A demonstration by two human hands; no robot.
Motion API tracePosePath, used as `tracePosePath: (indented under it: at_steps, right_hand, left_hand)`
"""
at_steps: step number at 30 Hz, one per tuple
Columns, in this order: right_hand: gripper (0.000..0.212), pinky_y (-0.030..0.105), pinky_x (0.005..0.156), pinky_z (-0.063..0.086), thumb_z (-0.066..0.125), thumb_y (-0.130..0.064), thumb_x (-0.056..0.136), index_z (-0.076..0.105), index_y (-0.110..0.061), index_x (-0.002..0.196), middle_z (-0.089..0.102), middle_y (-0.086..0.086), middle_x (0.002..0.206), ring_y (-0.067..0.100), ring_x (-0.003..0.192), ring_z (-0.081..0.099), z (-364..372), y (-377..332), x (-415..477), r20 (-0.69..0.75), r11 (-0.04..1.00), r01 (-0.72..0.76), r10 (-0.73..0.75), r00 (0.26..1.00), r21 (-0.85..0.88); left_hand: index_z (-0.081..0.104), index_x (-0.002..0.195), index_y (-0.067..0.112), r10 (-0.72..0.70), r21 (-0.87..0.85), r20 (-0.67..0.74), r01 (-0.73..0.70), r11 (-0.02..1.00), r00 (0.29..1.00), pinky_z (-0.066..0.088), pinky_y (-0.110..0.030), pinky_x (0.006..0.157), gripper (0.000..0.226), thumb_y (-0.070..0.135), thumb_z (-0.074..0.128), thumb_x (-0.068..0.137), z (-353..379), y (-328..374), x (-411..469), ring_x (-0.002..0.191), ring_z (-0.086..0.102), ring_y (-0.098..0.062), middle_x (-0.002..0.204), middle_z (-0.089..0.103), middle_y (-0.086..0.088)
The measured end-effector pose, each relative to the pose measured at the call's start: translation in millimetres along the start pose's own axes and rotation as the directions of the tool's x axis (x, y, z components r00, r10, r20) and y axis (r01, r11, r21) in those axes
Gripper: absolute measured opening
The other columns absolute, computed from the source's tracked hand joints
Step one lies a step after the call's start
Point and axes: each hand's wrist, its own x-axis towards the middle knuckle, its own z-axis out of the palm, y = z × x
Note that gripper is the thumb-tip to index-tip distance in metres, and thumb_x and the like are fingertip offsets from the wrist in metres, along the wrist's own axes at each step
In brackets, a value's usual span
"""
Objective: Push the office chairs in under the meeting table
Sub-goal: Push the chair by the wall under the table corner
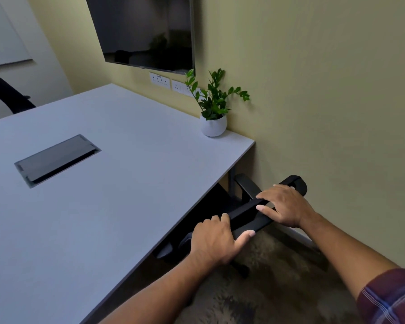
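The office chair [248, 212] sits tucked at the tabletop's [108, 174] right edge, near its far right corner by the wall. Most of it is hidden beneath the tabletop: I see only the top of the black backrest, one armrest and part of a wheeled base. My left hand [214, 239] grips the backrest's near end, thumb along its rear face. My right hand [284, 205] rests on the far end, fingers curled over the top. Another chair [7, 94] is cut off past the far left edge.
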Motion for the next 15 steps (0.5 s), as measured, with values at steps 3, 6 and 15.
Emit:
tracePosePath:
  at_steps: [3, 6, 15]
  right_hand:
    - [0.071, 0.054, 0.115, 0.048, 0.041, -0.068, 0.099, 0.079, -0.014, 0.125, 0.080, 0.003, 0.120, 0.030, 0.111, 0.073, -1, 11, 14, 0.023, 0.999, 0.030, -0.030, 0.999, 0.019]
    - [0.068, 0.056, 0.114, 0.049, 0.043, -0.064, 0.100, 0.078, -0.011, 0.124, 0.080, 0.005, 0.119, 0.032, 0.110, 0.074, 0, 20, 27, 0.004, 0.997, 0.071, -0.071, 0.997, 0.020]
    - [0.066, 0.056, 0.114, 0.048, 0.043, -0.060, 0.102, 0.076, -0.010, 0.128, 0.078, 0.007, 0.124, 0.034, 0.114, 0.072, 6, 55, 67, 0.041, 0.987, 0.158, -0.159, 0.986, 0.024]
  left_hand:
    - [0.059, 0.128, 0.017, -0.003, 0.006, 0.005, 0.003, 1.000, 1.000, 0.050, -0.044, 0.071, 0.105, 0.097, 0.002, 0.090, 5, 1, 14, 0.092, 0.069, -0.030, 0.110, 0.070, -0.009]
    - [0.056, 0.134, 0.016, -0.011, 0.016, 0.003, 0.011, 1.000, 1.000, 0.045, -0.044, 0.069, 0.109, 0.097, 0.000, 0.089, 9, 0, 27, 0.095, 0.069, -0.032, 0.113, 0.069, -0.010]
    - [0.041, 0.156, 0.012, -0.114, 0.005, 0.049, 0.114, 0.993, 0.992, 0.058, -0.052, 0.085, 0.116, 0.096, 0.000, 0.088, 5, 9, 56, 0.106, 0.069, -0.041, 0.127, 0.067, -0.017]
